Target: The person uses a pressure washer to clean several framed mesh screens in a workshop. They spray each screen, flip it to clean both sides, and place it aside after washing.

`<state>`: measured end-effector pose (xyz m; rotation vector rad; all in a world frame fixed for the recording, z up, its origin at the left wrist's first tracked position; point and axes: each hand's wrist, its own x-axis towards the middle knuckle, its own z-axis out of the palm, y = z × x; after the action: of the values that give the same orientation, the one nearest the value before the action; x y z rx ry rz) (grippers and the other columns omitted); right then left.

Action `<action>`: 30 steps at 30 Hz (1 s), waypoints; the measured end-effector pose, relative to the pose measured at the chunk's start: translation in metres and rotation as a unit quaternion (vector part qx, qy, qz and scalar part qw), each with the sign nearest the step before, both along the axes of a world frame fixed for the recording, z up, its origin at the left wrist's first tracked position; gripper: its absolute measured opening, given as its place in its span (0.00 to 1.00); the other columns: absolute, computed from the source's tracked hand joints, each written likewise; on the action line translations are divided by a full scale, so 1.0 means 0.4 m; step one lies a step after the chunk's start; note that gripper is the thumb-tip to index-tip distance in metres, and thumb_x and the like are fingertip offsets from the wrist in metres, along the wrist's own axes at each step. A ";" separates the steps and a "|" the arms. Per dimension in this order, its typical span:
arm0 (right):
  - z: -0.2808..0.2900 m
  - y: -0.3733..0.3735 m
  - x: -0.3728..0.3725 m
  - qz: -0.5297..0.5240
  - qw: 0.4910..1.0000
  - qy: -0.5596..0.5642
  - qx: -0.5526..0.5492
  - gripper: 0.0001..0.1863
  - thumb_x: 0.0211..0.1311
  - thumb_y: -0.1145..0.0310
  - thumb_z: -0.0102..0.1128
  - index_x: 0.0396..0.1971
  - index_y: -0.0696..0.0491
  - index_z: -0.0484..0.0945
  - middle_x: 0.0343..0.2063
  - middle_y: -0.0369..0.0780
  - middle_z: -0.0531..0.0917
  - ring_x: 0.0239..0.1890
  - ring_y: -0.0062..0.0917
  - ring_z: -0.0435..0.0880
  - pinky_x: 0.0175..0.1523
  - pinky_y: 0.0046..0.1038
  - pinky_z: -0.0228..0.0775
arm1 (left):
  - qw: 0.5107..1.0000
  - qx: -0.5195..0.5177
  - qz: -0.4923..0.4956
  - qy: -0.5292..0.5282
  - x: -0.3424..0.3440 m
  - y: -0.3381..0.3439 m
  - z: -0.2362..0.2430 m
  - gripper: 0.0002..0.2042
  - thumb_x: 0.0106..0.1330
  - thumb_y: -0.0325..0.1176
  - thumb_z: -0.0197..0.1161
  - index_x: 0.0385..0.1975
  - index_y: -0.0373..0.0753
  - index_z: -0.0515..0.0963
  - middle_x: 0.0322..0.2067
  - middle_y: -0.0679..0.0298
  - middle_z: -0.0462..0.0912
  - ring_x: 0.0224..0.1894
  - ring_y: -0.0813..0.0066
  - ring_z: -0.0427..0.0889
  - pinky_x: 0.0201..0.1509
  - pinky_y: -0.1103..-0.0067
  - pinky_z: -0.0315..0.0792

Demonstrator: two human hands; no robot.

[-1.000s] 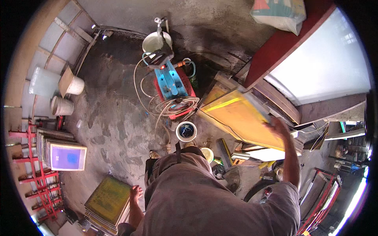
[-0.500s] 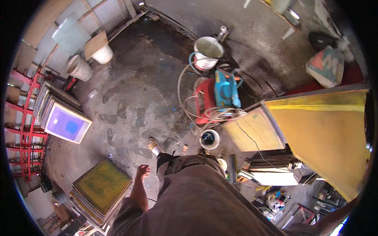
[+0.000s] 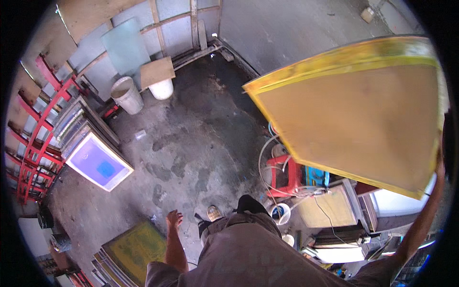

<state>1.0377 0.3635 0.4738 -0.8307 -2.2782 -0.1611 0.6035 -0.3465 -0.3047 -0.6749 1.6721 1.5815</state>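
Note:
My right arm reaches up along the right side, and my right hand (image 3: 440, 162) is closed on the right edge of a large screen printing frame (image 3: 349, 110). Its mesh is tan with a yellow border, and it hangs tilted in the air. Most of that hand's fingers are hidden or too small to make out. My left hand (image 3: 175, 219) hangs low at my left side with nothing in it, fingers loosely apart. Nearest to it is a stack of frames topped by a green-yellow screen (image 3: 131, 251), which it does not touch.
At left, a purple screen (image 3: 100, 161) leans with other frames by a red metal rack (image 3: 40, 143). Buckets (image 3: 127, 95) stand by the far wall. A red stool (image 3: 286, 177), a blue machine (image 3: 316, 177), looped hose and a small white bucket (image 3: 280, 214) lie right of my feet.
The large frame has lifted from the right side and swung forward and left, now covering the far bucket and part of the blue machine. My view has shifted; the left hand stays empty.

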 end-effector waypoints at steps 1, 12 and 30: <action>-0.144 0.100 -0.052 -0.005 0.989 -0.113 0.097 0.21 0.64 0.58 0.52 0.50 0.58 0.72 0.42 0.42 0.77 0.45 0.29 0.76 0.53 0.31 0.65 | 0.999 0.047 0.010 0.007 -0.041 0.020 -0.001 0.12 0.65 0.39 0.53 0.46 0.47 0.73 0.32 0.64 0.81 0.29 0.71 0.80 0.32 0.71 0.71; -1.248 0.031 -1.286 0.015 0.930 0.037 -0.366 0.20 0.57 0.52 0.61 0.34 0.56 0.76 0.31 0.45 0.78 0.38 0.35 0.76 0.42 0.39 0.66 | 0.992 -0.125 -0.018 0.021 -0.361 0.155 0.138 0.11 0.64 0.38 0.56 0.42 0.42 0.72 0.30 0.62 0.80 0.26 0.72 0.79 0.26 0.78 0.69; -1.482 0.567 -2.179 -0.169 0.605 0.396 -0.669 0.24 0.46 0.48 0.70 0.32 0.54 0.77 0.23 0.35 0.77 0.27 0.26 0.77 0.33 0.32 0.75 | 0.972 -0.169 -0.162 -0.019 -1.094 0.420 0.154 0.09 0.64 0.44 0.54 0.36 0.47 0.70 0.32 0.68 0.78 0.30 0.73 0.77 0.31 0.72 0.71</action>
<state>0.1662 0.5904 -0.1192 -1.5673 -0.9961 1.6150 0.1658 -0.1784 -0.2432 -0.5587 1.9308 1.0614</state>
